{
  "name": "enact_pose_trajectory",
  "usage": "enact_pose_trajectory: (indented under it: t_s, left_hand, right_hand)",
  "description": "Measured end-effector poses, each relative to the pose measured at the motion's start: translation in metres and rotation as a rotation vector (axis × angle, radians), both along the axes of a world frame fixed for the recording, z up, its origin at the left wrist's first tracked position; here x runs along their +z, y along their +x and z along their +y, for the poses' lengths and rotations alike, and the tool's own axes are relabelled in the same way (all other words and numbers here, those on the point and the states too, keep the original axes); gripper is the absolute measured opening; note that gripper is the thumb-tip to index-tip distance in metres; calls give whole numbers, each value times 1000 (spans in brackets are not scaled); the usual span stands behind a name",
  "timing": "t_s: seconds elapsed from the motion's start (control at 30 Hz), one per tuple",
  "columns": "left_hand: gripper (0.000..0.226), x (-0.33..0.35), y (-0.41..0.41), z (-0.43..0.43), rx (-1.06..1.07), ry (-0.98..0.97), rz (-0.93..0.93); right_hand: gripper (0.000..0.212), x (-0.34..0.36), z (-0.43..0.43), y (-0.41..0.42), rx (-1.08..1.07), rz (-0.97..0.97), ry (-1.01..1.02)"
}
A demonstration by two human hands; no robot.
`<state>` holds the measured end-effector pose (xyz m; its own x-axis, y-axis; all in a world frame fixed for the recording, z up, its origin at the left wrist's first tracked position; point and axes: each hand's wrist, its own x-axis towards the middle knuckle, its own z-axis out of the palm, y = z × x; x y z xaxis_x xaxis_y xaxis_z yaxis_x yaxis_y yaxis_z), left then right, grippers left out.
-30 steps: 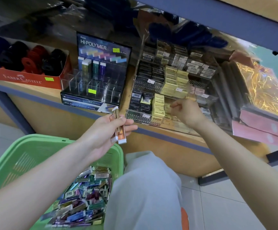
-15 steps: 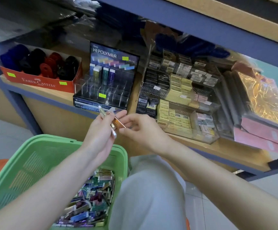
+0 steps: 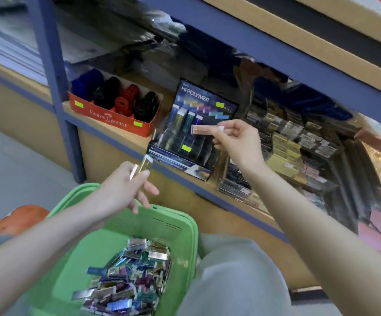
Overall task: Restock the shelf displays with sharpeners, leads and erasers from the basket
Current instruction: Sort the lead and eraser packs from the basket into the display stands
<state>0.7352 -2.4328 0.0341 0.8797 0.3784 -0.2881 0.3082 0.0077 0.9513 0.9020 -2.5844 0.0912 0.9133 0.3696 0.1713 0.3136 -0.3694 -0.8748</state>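
The right hand (image 3: 239, 144) is up at the shelf (image 3: 210, 182), and its grip is a pinch: thumb and fingertips closed on the white-capped end of 1 copper lead case (image 3: 204, 130). The case sticks out to the left of that hand, long axis lying crosswise and about level. It hangs right in front of the Hi-Polymer display (image 3: 198, 99), over the clear slots. The few cases already in the back slots stand on end. So I'd say the case has to be tipped upright before it drops in, and the slot lies just below and behind it. This hand is clearly the nearer of the 2.

The left hand (image 3: 123, 190) sits lower, above the rim of the green basket (image 3: 178, 218). Its grip is loosely curled round what look like 2 more lead cases (image 3: 144, 164), 1 clear yellowish and 1 copper, poking up past the thumb. The other fingers hang slack. The basket holds a heap of loose cases (image 3: 128, 279) in mixed colours, so I'd judge there's plenty left to shelve.

To the left of the display stands a red Faber-Castell box (image 3: 107, 115) of sharpeners (image 3: 125, 99). To the right is a clear tiered rack (image 3: 285, 144) packed with small boxes. Nothing blocks the slots themselves, though the upper shelf hangs low. A grey-clad knee (image 3: 230, 270) rests beside the basket.
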Motion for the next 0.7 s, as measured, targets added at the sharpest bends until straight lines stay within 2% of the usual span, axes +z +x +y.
enact_pose_trajectory:
  t_s: [0.1,0.23,0.37,0.5,0.63,0.7]
  left_hand:
    - [16,-2,-6,20,15,49,-26]
    - [17,-5,-9,38,52,47,-71]
    - [18,-7,-5,47,84,-10,-102]
    - [17,-4,3,50,106,-54,-126]
    - [16,-3,11,54,109,-97,-136]
    - [16,-4,14,55,105,-119,-129]
  right_hand:
    - [3,-5,30,24,-33,-88,-29]
    - [8,-11,68,45,-23,-229,-141]
    - [1,-18,94,61,52,-325,-270]
    - [15,-23,107,71,108,-428,-401]
    - [3,-16,116,76,180,-481,-479]
    - [6,-15,119,79,202,-493,-500]
